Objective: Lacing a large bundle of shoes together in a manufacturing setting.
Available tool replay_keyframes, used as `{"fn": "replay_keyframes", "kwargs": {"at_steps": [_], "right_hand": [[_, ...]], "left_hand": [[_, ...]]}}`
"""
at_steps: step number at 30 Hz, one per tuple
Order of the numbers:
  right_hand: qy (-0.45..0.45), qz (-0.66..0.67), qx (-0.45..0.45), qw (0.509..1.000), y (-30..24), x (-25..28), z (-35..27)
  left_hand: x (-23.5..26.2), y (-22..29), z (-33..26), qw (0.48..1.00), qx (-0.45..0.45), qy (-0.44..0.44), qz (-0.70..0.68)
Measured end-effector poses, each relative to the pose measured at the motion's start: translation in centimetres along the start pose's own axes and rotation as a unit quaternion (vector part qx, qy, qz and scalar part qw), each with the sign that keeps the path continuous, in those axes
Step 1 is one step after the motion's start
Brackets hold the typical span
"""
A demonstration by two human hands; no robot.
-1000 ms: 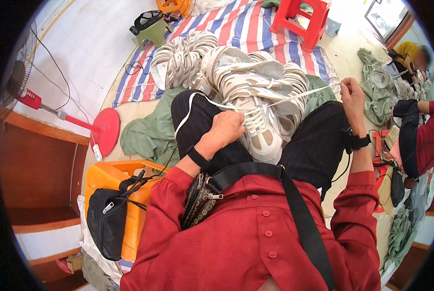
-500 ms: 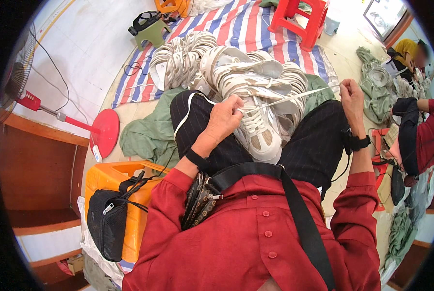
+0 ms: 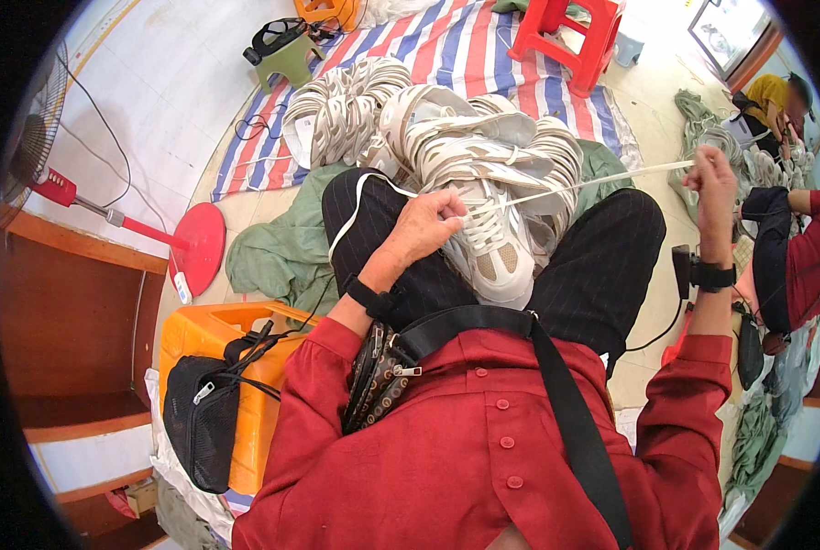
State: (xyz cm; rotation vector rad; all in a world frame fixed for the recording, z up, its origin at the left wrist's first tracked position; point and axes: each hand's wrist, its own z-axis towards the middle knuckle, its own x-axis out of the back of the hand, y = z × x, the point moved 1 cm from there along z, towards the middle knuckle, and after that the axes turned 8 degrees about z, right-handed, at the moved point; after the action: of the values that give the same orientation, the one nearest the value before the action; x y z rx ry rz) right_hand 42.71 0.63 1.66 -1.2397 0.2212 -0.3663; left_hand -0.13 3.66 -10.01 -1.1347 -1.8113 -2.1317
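A white and beige sneaker (image 3: 501, 266) lies between my thighs, toe toward me, its laces partly threaded across the front. My left hand (image 3: 425, 225) is closed in a pinch at the lacing on the shoe's left side; its fingertips partly hide what they grip. Out to the right, my right hand (image 3: 714, 183) is closed on a white shoelace (image 3: 602, 178), which runs taut from the shoe. Another loose stretch of lace (image 3: 344, 234) drapes over my left thigh. Behind the sneaker, long stacks of matching shoes (image 3: 437, 124) are nested together.
A striped sheet (image 3: 465, 46) lies under the stacks, with green cloth (image 3: 277, 243) beside my leg. An orange stool (image 3: 254, 440) bearing a black pouch (image 3: 203, 426) stands at left, near a red-based fan (image 3: 199, 243). A red stool (image 3: 566, 55) stands ahead; people sit at right.
My right hand has moved outward to the right, drawing out more of the shoelace. My left hand has stayed at the lacing, shifting only slightly.
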Motion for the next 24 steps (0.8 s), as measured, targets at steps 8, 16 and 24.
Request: {"fn": "replay_keyframes", "kwargs": {"at_steps": [8, 16, 24], "right_hand": [[0.003, 0.339, -0.097, 0.936, -5.1, 3.1, 1.1], [-0.043, 0.309, -0.013, 0.95, -9.5, 2.5, 4.2], [-0.005, 0.269, -0.016, 0.963, -5.4, 7.7, 11.9]], "left_hand": [[-0.5, -0.7, 0.0, 0.997, -0.014, 0.001, 0.073], [-0.6, -0.7, -0.3, 0.999, -0.022, 0.014, 0.027], [-0.6, -1.7, -0.4, 0.99, -0.089, 0.056, 0.094]]}}
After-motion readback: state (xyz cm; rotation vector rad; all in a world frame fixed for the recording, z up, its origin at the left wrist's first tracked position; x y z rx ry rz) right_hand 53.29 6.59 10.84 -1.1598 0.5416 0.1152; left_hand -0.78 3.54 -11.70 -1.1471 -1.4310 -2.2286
